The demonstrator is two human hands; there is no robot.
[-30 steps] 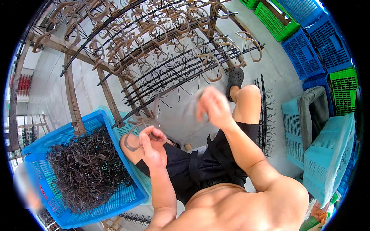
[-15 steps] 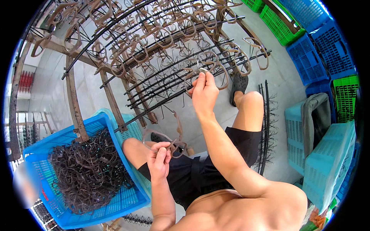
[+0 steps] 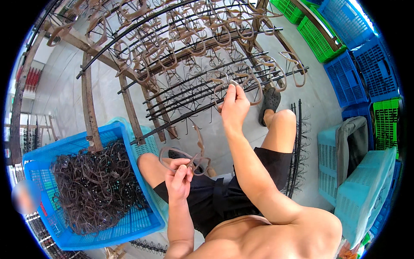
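My left hand (image 3: 179, 179) is closed in a pinch on a brownish eyeglass frame (image 3: 201, 144), holding it above my left thigh with one temple arm pointing up and away. Further out, my right hand (image 3: 235, 105) pinches a second eyeglass frame (image 3: 260, 88) near its bridge. That one is at the front rod of a rack (image 3: 189, 113) fitted with thin wire hooks, and whether it rests on a hook I cannot tell. Several similar frames (image 3: 276, 77) hang on the rods beside and behind it.
At my left, a blue plastic basket (image 3: 148, 216) holds a heap of dark eyeglass frames (image 3: 97, 190). Wooden posts (image 3: 89, 103) carry the rack. Rods with wire hooks (image 3: 296, 146) lie right of my right leg. Blue crates (image 3: 345, 80), green crates (image 3: 317, 39) and turquoise baskets (image 3: 362, 190) line the right side.
The view has shifted a little, so the rack sits slightly further right in it. Both hands keep hold of their eyeglass frames, with the right hand still at the front rod.
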